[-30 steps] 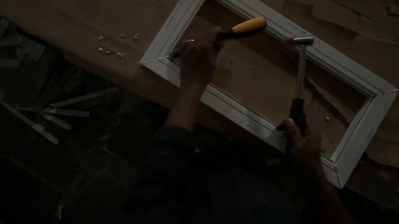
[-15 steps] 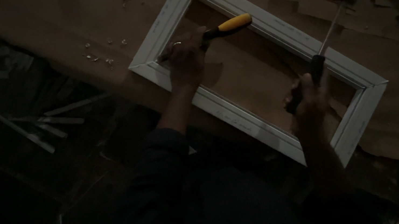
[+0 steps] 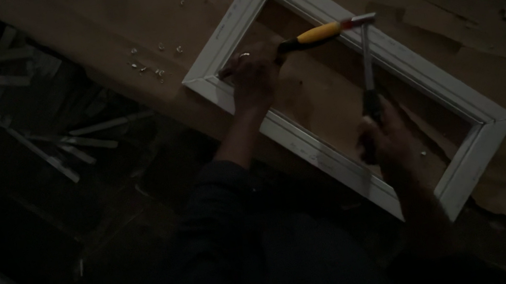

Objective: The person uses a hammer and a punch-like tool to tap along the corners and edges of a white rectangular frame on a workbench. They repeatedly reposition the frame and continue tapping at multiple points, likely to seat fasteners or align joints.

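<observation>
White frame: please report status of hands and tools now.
Left hand grips yellow-handled chisel at white frame corner. Right hand holds hammer, head at chisel end.

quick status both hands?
Left hand: closed around the yellow-handled chisel, at the white frame corner.
Right hand: closed around the hammer, head at the chisel's end.

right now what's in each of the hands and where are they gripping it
Left hand holds a yellow-handled chisel near its blade end; right hand grips a hammer low on its handle.
</observation>
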